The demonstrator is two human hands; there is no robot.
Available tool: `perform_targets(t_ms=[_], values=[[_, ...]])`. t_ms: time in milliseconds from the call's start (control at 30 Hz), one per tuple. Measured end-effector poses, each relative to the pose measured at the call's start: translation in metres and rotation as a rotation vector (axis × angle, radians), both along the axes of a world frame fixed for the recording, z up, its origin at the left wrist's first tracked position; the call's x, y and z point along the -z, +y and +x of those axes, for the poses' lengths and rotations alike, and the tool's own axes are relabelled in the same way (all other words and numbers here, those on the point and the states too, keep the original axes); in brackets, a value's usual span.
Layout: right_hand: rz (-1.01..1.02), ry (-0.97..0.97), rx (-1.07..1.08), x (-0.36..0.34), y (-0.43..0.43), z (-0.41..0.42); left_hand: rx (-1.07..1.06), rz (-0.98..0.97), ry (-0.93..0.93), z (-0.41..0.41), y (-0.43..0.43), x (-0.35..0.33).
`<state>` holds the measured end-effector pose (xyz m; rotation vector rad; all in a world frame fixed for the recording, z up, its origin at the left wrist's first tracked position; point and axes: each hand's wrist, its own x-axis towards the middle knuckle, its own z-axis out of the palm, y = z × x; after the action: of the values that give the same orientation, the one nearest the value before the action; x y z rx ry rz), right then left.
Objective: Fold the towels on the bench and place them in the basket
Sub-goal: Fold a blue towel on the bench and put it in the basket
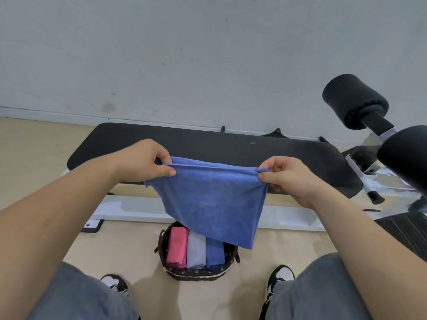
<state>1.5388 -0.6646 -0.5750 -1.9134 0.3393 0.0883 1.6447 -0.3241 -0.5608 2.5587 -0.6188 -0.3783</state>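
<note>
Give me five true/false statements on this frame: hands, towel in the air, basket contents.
1. Both hands, left hand and right hand, pinch the blue towel by its top edge. True.
2. The held towel lies flat on the bench. False: it hangs in the air in front of the bench.
3. The basket holds three folded towels. True.
4. The basket stands on the bench. False: it is on the floor.
5. The pink towel is in the basket. True.
</note>
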Motion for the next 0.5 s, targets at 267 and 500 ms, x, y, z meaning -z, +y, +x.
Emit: perform_targets(t_ms=[267, 500], values=[[-0.133, -0.094, 0.069, 0.004, 0.005, 0.009, 0.006, 0.051, -0.115, 0.006, 0.006, 0.009], [0.002, -0.079, 0.181, 0.000, 0.004, 0.004, -0.034, 0.057, -0.159, 0.011, 0.012, 0.020]])
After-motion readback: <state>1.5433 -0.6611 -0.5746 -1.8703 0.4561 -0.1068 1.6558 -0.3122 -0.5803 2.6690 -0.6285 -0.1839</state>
